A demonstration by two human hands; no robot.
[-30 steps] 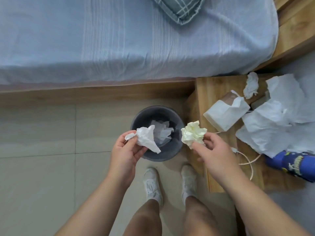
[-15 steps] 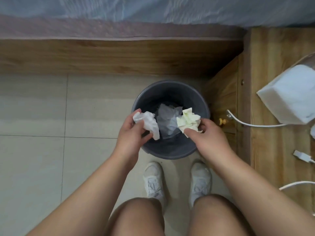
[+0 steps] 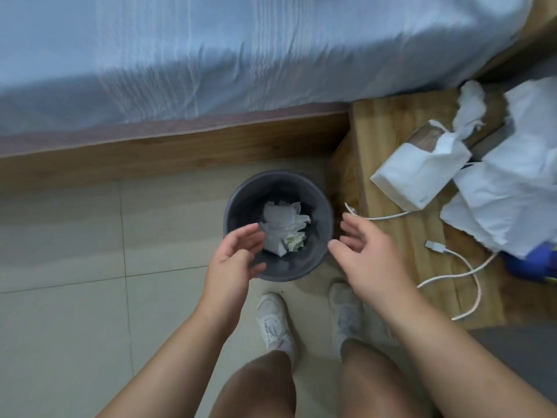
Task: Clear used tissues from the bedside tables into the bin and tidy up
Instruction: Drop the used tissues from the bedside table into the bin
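Observation:
A grey round bin [image 3: 241, 203] stands on the tiled floor beside the wooden bedside table [image 3: 388, 128]. Inside it lie crumpled white tissues [image 3: 280, 221] and a pale yellow one [image 3: 294, 242]. My left hand [image 3: 233, 260] hovers over the bin's near left rim, fingers apart and holding nothing. My right hand [image 3: 366, 254] is just right of the bin, also spread and holding nothing. On the table rest a crumpled tissue [image 3: 470, 108], large loose white tissue sheets [image 3: 512, 191] and a white tissue pack [image 3: 419, 173].
A white charging cable [image 3: 452, 267] trails across the table. A blue object [image 3: 533, 263] sits at the table's right edge. The bed with a light blue sheet [image 3: 211, 55] runs along the top. My white shoes [image 3: 275, 321] stand just below the bin.
Both hands have let go of their tissues, which now lie in the bin. The hands have opened and drawn back, and the view has lifted towards the bed and table.

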